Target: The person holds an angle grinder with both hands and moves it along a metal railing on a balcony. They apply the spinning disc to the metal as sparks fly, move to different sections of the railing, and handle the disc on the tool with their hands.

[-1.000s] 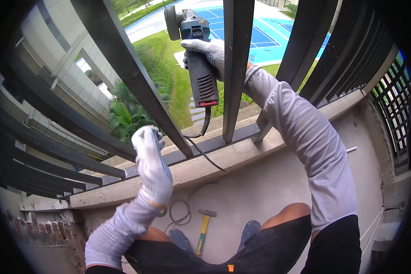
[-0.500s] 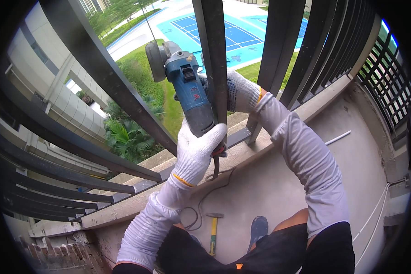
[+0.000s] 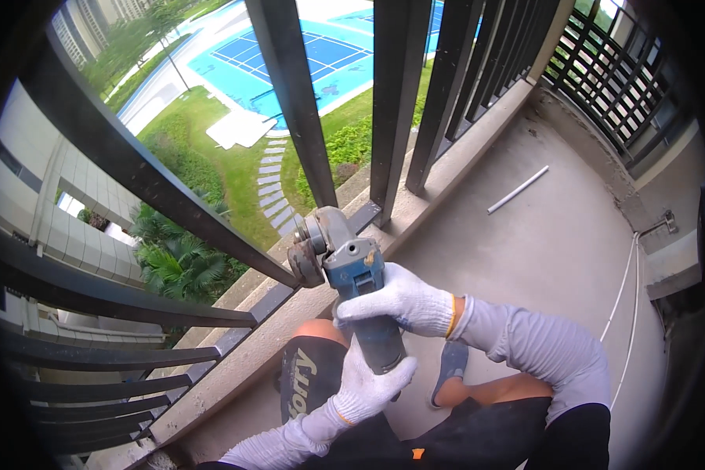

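Observation:
Both my hands, in white knit gloves with yellow cuffs, hold a blue and grey angle grinder (image 3: 356,272). My right hand (image 3: 409,301) wraps over the middle of its body, thumb lying across the top. Around the dark rear end closes my left hand (image 3: 368,385). The tool's metal head and wheel (image 3: 305,262) point up and to the left, near the bottom rail. I cannot tell whether the wheel touches the rail or is spinning. Nearest to the head are the dark metal railing bars (image 3: 294,102).
A concrete ledge (image 3: 204,392) runs under the railing. On the floor to the right lies a white pipe (image 3: 518,189). White cords (image 3: 625,309) hang by the right wall, below a black lattice (image 3: 603,70). My shoe (image 3: 450,368) rests on the floor.
The grinder has come down and toward me, from between the upper bars to low beside the rail. My right hand has moved from behind a bar onto the grinder's body. My view has shifted rightward.

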Demonstrator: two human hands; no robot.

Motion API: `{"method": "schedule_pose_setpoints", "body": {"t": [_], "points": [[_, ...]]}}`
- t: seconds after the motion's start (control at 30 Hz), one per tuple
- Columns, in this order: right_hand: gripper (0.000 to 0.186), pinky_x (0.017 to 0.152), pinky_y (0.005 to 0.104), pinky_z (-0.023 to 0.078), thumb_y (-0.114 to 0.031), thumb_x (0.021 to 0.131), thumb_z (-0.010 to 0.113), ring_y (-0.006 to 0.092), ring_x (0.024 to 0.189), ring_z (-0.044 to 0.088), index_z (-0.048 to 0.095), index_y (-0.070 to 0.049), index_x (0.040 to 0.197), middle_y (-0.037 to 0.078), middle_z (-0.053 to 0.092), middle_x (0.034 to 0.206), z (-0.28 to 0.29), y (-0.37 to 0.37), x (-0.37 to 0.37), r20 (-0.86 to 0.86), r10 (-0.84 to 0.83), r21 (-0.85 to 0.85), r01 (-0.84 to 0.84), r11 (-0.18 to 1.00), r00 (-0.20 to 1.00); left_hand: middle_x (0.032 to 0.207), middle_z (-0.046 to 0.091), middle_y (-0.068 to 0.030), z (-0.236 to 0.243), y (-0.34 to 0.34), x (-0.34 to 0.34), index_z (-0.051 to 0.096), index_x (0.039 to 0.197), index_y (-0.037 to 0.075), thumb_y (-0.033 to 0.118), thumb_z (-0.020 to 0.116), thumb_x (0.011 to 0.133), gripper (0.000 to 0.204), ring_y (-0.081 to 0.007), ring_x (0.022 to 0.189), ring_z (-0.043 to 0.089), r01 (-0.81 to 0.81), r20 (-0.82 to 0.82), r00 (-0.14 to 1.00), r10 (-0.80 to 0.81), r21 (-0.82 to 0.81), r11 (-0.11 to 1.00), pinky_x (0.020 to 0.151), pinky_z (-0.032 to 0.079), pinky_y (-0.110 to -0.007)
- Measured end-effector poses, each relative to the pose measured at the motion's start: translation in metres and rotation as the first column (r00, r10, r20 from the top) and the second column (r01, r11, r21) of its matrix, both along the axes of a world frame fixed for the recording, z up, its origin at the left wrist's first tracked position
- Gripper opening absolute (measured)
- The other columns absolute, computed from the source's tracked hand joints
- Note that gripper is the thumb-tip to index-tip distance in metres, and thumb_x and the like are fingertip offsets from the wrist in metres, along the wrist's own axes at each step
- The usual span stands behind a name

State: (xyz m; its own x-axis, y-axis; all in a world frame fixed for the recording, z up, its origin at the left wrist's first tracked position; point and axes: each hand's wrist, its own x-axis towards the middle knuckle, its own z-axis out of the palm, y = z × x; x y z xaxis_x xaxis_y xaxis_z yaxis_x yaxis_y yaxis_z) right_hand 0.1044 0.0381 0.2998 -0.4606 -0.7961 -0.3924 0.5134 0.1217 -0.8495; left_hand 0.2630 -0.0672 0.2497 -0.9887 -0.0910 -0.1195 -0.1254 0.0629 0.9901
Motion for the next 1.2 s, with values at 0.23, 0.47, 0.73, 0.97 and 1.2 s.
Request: {"method": "schedule_pose_setpoints", "body": {"t": [0.23,0.47,0.73,0.97,1.2], "points": [[0.020,0.068,0.0336,0.058,-0.016,0.089,0.086,0.0154,0.074,0.070,0.074,0.000,0.094,0.006,0.072,0.084,-0.029,0.101,0.031,-0.078,-0.488,0.483,0.461,0.744,0.869,0.119,0.065,-0.0110,0.025,-0.083,-0.009,0.052,0.146,-0.001,-0.003,0.074,0.091,0.059,-0.0210,0.107,0.067,-0.421,-0.494,0.833,0.248,-0.275,0.864,0.104,0.053,-0.038],[0.030,0.068,0.0406,0.057,-0.025,0.083,0.087,0.0211,0.071,0.066,0.073,0.000,0.092,0.009,0.070,0.083,-0.074,0.220,-0.031,-0.461,-0.638,0.586,0.752,0.303,0.616,0.090,0.073,-0.0096,0.078,-0.112,-0.143,0.059,0.119,-0.002,0.018,0.075,0.107,0.029,-0.0155,0.066,0.070,-0.828,-0.782,0.306,0.543,0.064,0.558,0.060,0.060,-0.027],[0.042,0.084,0.0444,0.062,-0.028,0.077,0.082,0.0360,0.084,0.076,0.072,0.004,0.103,0.022,0.077,0.091,-0.152,0.291,-0.114,-0.739,0.110,0.626,0.618,0.476,0.664,0.064,0.060,-0.0022,0.071,-0.118,-0.147,0.065,0.084,0.004,0.020,0.069,0.110,0.030,-0.0129,0.052,0.056,-0.801,-0.711,0.310,0.631,0.162,0.577,0.050,0.042,-0.028],[0.045,0.093,0.0498,0.062,-0.025,0.079,0.080,0.0468,0.100,0.077,0.066,0.002,0.113,0.029,0.078,0.101,-0.247,0.329,-0.214,-0.655,0.602,0.754,0.335,0.566,0.457,0.071,0.050,0.0000,0.077,-0.141,-0.147,0.068,0.092,0.007,0.027,0.070,0.110,0.027,-0.0137,0.056,0.047,-0.798,-0.537,0.357,0.764,0.250,0.549,0.056,0.041,-0.031],[0.045,0.092,0.0501,0.062,-0.022,0.081,0.081,0.0448,0.102,0.077,0.063,0.000,0.117,0.026,0.078,0.104,-0.355,0.351,-0.289,-0.705,0.669,0.703,0.105,0.703,0.236,0.067,0.045,0.0016,0.091,-0.120,-0.160,0.058,0.089,0.016,0.039,0.070,0.110,0.034,-0.0150,0.055,0.045,-0.905,-0.492,0.230,0.840,0.210,0.371,0.057,0.045,-0.036]]}}
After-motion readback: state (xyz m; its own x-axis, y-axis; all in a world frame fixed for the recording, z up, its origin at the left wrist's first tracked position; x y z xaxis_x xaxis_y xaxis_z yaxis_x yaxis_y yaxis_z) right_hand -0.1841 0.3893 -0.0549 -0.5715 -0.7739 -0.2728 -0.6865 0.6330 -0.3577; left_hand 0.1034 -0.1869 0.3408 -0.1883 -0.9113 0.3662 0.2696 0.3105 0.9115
